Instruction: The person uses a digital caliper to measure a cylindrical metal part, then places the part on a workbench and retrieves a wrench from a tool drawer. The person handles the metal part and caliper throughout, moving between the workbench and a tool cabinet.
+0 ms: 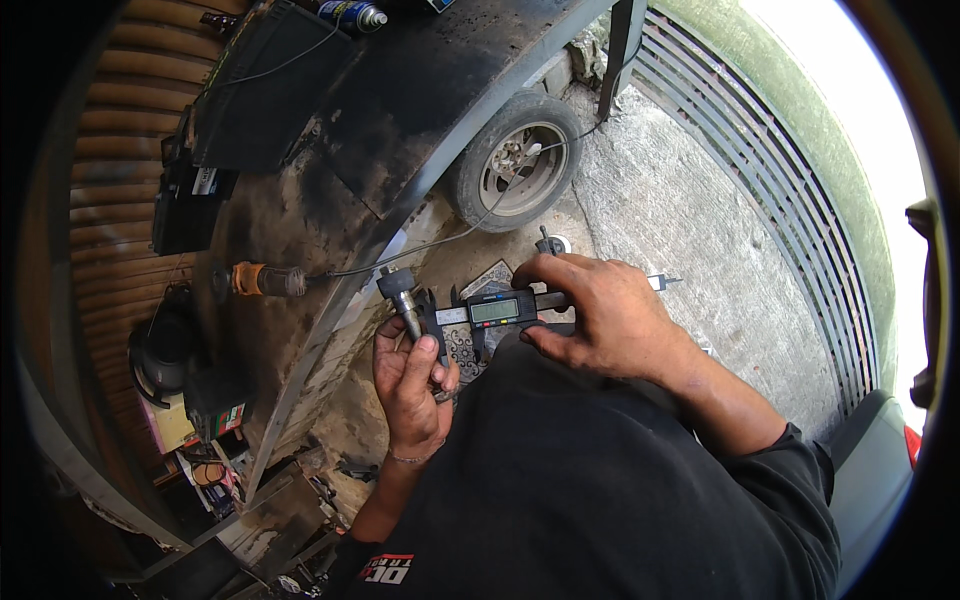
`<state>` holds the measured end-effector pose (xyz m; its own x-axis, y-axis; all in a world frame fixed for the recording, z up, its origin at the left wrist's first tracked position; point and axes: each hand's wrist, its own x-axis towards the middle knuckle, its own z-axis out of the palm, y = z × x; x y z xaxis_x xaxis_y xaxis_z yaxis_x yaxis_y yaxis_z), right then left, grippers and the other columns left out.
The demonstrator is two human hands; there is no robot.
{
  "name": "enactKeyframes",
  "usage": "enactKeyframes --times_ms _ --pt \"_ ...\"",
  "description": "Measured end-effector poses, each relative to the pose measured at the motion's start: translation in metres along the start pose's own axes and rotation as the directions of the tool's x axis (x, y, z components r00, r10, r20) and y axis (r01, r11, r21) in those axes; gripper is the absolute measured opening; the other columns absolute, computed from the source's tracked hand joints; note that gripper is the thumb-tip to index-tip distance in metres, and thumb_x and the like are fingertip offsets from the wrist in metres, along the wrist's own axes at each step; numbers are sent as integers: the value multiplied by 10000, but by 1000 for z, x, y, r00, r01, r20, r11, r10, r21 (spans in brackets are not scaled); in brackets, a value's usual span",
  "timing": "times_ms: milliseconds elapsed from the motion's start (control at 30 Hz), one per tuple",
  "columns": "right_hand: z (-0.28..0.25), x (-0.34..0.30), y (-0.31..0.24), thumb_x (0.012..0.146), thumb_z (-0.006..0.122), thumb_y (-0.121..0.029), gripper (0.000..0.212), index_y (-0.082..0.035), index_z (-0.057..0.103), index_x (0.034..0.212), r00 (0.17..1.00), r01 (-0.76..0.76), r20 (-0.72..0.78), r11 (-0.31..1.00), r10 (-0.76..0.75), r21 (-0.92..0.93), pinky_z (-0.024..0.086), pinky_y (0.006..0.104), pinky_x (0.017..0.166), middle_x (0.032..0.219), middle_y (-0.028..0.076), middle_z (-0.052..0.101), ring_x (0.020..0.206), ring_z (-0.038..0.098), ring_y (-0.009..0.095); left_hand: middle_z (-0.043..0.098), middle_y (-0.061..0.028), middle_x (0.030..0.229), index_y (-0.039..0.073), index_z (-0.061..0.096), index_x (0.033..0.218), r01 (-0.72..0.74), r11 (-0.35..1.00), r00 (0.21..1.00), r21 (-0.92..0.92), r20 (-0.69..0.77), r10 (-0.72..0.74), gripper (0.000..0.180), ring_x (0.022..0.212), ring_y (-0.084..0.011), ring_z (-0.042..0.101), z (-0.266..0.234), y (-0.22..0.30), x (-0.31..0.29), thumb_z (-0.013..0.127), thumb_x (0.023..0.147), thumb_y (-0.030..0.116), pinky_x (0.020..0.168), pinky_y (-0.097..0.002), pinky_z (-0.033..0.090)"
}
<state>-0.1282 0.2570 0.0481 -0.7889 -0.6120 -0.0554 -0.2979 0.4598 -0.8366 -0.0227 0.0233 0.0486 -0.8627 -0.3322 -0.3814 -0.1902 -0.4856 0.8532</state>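
Note:
My left hand [412,395] is closed around a metal shaft [404,298] with a dark, wider collar at its upper end. The shaft stands tilted, its lower part hidden by my fingers. Beside it is a black digital caliper [495,310] with a small grey display. My right hand [615,315] grips the caliper's slide from the right, thumb below and fingers above. The caliper's jaws are spread apart, with a stretch of scale showing between them. The outer jaw lies next to the shaft and my left fingers; whether it touches the metal I cannot tell.
A dark-stained workbench [350,150] runs along the left, carrying an orange-and-black power tool [268,280], a black battery-like box [195,205] and a spray can [352,15]. A wheel with tyre [518,165] leans below its edge, a cable crossing it. A slatted metal gate [760,190] borders the concrete floor.

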Motion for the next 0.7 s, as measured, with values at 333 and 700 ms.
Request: enactKeyframes --times_ms 333,700 --pt "3 -1 -4 838 772 -373 449 -218 643 1239 996 78 -27 980 -84 -183 548 452 732 971 86 658 878 707 327 633 -29 962 93 460 1263 52 996 998 70 26 -54 354 597 -55 500 5 -6 -6 643 972 8 526 -226 441" --pt "9 1 -3 810 808 -344 493 -134 649 1227 995 67 -68 998 -67 0 561 436 792 1042 99 691 941 710 326 587 13 932 99 492 1282 46 995 999 90 0 -47 318 634 -41 489 12 -1 -4 612 994 39 553 -221 428"
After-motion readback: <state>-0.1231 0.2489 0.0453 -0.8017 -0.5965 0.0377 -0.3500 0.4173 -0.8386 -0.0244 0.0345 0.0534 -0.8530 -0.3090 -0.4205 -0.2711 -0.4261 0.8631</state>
